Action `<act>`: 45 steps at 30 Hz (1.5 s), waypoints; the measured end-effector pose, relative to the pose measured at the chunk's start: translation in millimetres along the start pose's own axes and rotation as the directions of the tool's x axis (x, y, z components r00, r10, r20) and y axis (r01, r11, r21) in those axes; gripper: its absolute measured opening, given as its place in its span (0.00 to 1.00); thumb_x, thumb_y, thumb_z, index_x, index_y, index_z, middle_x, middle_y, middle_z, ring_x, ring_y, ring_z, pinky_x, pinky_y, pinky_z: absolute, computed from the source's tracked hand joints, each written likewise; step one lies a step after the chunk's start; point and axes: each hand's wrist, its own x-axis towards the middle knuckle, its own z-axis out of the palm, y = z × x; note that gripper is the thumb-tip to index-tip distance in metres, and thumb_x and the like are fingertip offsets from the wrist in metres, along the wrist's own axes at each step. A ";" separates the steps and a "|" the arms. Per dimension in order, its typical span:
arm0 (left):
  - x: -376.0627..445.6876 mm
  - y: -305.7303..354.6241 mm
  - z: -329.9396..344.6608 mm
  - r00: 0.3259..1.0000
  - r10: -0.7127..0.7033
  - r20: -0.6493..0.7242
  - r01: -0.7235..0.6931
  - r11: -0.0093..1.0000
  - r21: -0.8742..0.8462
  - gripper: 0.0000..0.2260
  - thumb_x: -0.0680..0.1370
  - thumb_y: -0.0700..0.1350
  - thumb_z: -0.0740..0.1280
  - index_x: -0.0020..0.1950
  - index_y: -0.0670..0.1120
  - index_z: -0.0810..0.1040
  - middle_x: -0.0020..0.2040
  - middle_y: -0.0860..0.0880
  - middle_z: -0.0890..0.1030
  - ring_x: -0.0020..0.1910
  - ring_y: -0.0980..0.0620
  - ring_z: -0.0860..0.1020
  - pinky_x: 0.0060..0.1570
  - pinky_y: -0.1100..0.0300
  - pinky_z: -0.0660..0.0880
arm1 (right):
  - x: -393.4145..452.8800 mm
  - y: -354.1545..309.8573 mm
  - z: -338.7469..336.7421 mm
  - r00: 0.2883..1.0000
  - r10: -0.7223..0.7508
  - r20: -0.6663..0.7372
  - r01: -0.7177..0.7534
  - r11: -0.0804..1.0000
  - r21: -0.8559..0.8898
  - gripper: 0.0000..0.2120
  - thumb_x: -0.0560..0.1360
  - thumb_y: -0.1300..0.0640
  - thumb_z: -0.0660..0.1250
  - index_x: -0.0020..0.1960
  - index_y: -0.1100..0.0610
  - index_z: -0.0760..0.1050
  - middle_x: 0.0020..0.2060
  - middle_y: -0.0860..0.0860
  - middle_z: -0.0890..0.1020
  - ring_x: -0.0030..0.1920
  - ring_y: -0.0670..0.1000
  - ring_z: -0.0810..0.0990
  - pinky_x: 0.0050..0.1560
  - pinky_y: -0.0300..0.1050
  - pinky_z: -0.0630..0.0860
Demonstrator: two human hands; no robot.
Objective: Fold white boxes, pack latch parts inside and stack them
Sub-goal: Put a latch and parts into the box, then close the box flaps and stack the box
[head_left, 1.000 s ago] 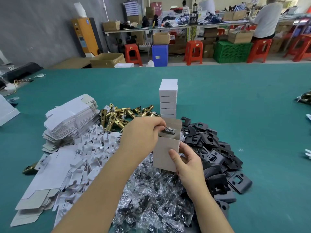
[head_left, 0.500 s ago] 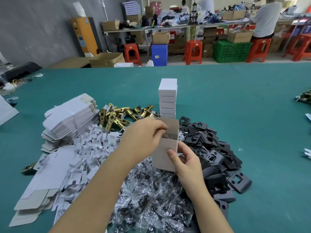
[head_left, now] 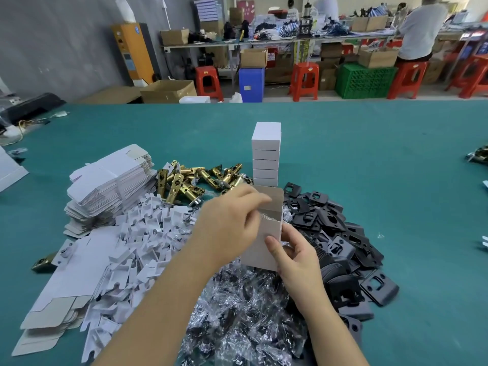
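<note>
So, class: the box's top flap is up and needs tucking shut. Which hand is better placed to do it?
Left. The left hand already has its fingers at the open mouth of the box, beside the raised flap; the right hand grips the box lower down, steadying it.

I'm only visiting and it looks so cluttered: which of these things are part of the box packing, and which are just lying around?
Part of the job:
- open white box, held by the right hand, left hand at its mouth
- stack of closed boxes
- flat box blanks
- brass latches
- black plates
- bagged parts

Just lying about:
- red stools
- green crate
- cardboard cartons
</note>
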 end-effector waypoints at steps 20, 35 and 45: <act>-47.7 -23.0 40.1 0.914 -0.406 0.029 0.325 0.686 -0.651 0.17 0.79 0.52 0.68 0.66 0.69 0.77 0.62 0.65 0.80 0.63 0.61 0.78 0.57 0.64 0.79 | -6.0 0.9 0.8 0.979 -0.202 -0.014 0.196 0.963 -0.184 0.24 0.81 0.49 0.61 0.73 0.28 0.65 0.63 0.33 0.76 0.51 0.48 0.83 0.45 0.41 0.82; -53.4 -23.8 40.8 0.855 -0.493 0.162 0.392 0.411 -0.823 0.19 0.78 0.67 0.64 0.65 0.61 0.82 0.61 0.55 0.84 0.62 0.49 0.80 0.63 0.52 0.77 | -10.1 -7.1 1.3 0.985 -0.168 -0.045 0.162 0.981 -0.108 0.12 0.81 0.50 0.61 0.61 0.38 0.75 0.40 0.35 0.79 0.36 0.41 0.78 0.33 0.37 0.75; -31.9 -20.6 43.3 0.774 -0.575 0.265 0.386 0.097 -0.918 0.09 0.77 0.38 0.73 0.53 0.50 0.79 0.44 0.52 0.83 0.45 0.53 0.80 0.41 0.62 0.79 | -10.3 -7.2 2.9 0.987 -0.154 -0.041 0.148 0.982 -0.116 0.12 0.80 0.49 0.62 0.61 0.36 0.75 0.40 0.38 0.80 0.35 0.41 0.77 0.32 0.37 0.75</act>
